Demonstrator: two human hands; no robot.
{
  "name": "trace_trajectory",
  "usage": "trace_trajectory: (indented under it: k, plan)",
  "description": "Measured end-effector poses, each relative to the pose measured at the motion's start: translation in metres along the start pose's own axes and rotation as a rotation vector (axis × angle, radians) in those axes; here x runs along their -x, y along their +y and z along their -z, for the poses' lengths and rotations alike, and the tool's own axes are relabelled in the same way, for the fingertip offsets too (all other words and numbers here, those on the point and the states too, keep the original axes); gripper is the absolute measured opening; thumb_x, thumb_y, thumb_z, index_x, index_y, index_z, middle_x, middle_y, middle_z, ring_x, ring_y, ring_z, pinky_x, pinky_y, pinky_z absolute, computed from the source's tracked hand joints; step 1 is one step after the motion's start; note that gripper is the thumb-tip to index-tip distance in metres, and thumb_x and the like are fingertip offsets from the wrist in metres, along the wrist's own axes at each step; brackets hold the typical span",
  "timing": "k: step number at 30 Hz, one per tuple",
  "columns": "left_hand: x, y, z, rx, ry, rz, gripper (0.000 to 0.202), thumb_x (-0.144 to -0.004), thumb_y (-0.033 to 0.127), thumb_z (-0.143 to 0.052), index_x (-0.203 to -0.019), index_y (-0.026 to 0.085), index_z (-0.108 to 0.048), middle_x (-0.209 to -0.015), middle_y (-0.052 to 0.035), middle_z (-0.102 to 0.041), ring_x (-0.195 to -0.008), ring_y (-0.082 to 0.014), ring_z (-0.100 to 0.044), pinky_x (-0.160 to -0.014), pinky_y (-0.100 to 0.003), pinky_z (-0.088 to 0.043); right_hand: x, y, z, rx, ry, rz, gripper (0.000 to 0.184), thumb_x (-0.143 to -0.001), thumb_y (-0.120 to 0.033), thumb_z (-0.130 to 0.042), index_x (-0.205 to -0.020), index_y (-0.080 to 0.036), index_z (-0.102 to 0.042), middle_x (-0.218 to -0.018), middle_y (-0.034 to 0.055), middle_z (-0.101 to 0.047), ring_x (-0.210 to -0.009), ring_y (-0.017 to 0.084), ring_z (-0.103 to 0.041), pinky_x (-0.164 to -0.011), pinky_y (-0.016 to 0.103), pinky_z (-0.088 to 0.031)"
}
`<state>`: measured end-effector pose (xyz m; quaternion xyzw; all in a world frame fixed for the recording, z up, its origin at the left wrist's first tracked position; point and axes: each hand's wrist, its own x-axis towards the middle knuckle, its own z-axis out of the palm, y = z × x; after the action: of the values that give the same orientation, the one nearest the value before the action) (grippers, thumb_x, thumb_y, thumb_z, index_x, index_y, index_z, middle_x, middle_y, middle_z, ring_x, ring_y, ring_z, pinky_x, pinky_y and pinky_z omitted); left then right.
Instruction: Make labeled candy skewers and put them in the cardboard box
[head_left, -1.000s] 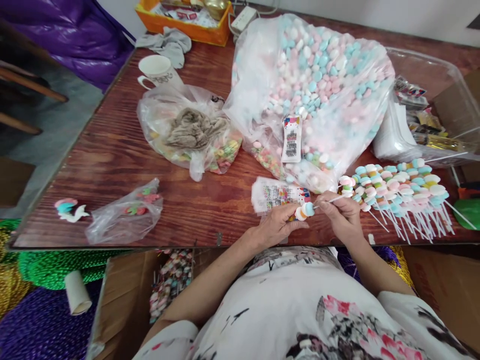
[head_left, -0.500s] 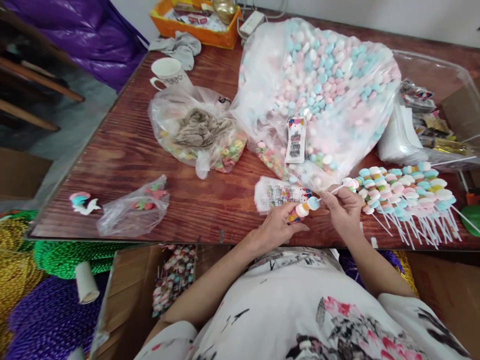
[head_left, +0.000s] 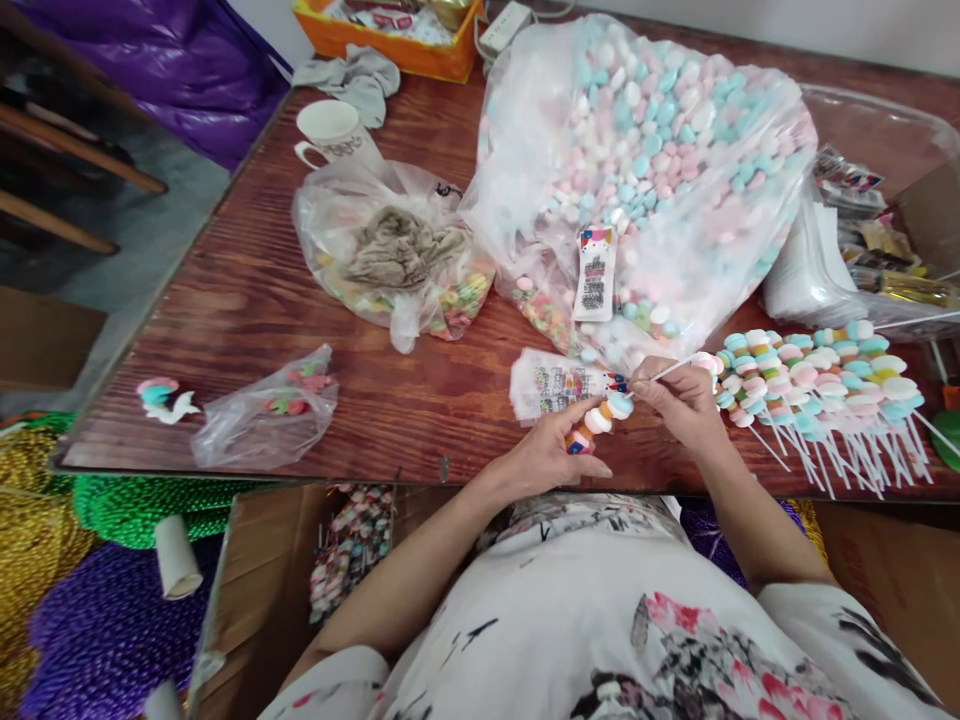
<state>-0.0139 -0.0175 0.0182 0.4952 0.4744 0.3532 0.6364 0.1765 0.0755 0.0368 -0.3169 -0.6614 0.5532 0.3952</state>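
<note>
A marshmallow skewer (head_left: 600,418) in white, orange and blue lies between the index finger and thumb of my left hand (head_left: 544,455). Its lower end has a colourful patch, perhaps a printed wrapper, partly covered by the fingers. My right hand (head_left: 686,405) pinches the skewer's thin stick close to the top candy. A white stick (head_left: 671,370) also runs over the right fingers towards pink and white candies behind the hand. Flat printed wrappers (head_left: 551,385) lie just beyond my left hand. Right of my right hand, finished-looking skewers (head_left: 825,385) are piled with their sticks towards me.
A large bag of marshmallows (head_left: 652,150) bears a small printed packet (head_left: 595,275). Left of it sit a bag of gummies (head_left: 330,225) and a mug (head_left: 337,135). A clear tub (head_left: 892,110) stands at right. A small plastic bag (head_left: 255,420) lies near the front edge.
Both hands keep their hold on the skewer. My left hand has shifted slightly left and down, its thumb a bit further from the index finger. The view has moved slightly.
</note>
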Motion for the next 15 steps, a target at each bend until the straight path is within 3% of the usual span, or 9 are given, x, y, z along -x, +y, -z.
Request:
trace_trajectory:
  k: [4, 7, 10, 15]
  plan:
    - [0.003, 0.009, 0.004, 0.234, -0.160, 0.147, 0.097, -0.065, 0.020, -0.083, -0.149, 0.019, -0.033, -0.066, 0.0091, -0.048, -0.054, -0.0049, -0.040, -0.050, -0.016, -0.034, -0.011, -0.003, 0.003, -0.003, -0.169, 0.067, 0.012, -0.084, -0.032, -0.068, -0.079, -0.022, -0.073, -0.073, 0.0004, -0.067, -0.069, 0.014, -0.059, -0.066, 0.030, -0.049]
    - [0.003, 0.010, 0.005, 0.315, -0.183, 0.181, 0.106, -0.062, 0.019, -0.084, -0.152, 0.022, -0.027, -0.064, 0.0096, -0.049, -0.052, -0.0053, -0.042, -0.049, -0.017, -0.035, -0.017, -0.004, -0.001, -0.036, -0.227, 0.062, 0.015, -0.083, -0.034, -0.070, -0.074, -0.022, -0.072, -0.072, 0.0009, -0.068, -0.071, 0.015, -0.060, -0.068, 0.031, -0.050]
    - [0.001, 0.006, 0.007, 0.318, -0.121, 0.150, 0.110, -0.062, 0.021, -0.085, -0.153, 0.023, -0.023, -0.066, 0.0079, -0.054, -0.053, -0.0070, -0.048, -0.054, -0.019, -0.042, -0.018, -0.001, -0.002, -0.055, -0.231, 0.032, 0.019, -0.082, -0.035, -0.071, -0.070, -0.020, -0.069, -0.069, 0.0002, -0.065, -0.067, 0.013, -0.058, -0.064, 0.029, -0.048]
    - [-0.003, -0.002, 0.011, 0.197, 0.072, 0.008, 0.108, -0.062, 0.027, -0.087, -0.152, 0.019, -0.028, -0.086, -0.0002, -0.066, -0.075, -0.0140, -0.061, -0.070, -0.025, -0.050, -0.011, -0.003, -0.005, -0.026, -0.168, -0.027, 0.026, -0.084, -0.038, -0.068, -0.067, -0.019, -0.065, -0.063, -0.0015, -0.058, -0.062, 0.012, -0.052, -0.061, 0.027, -0.043]
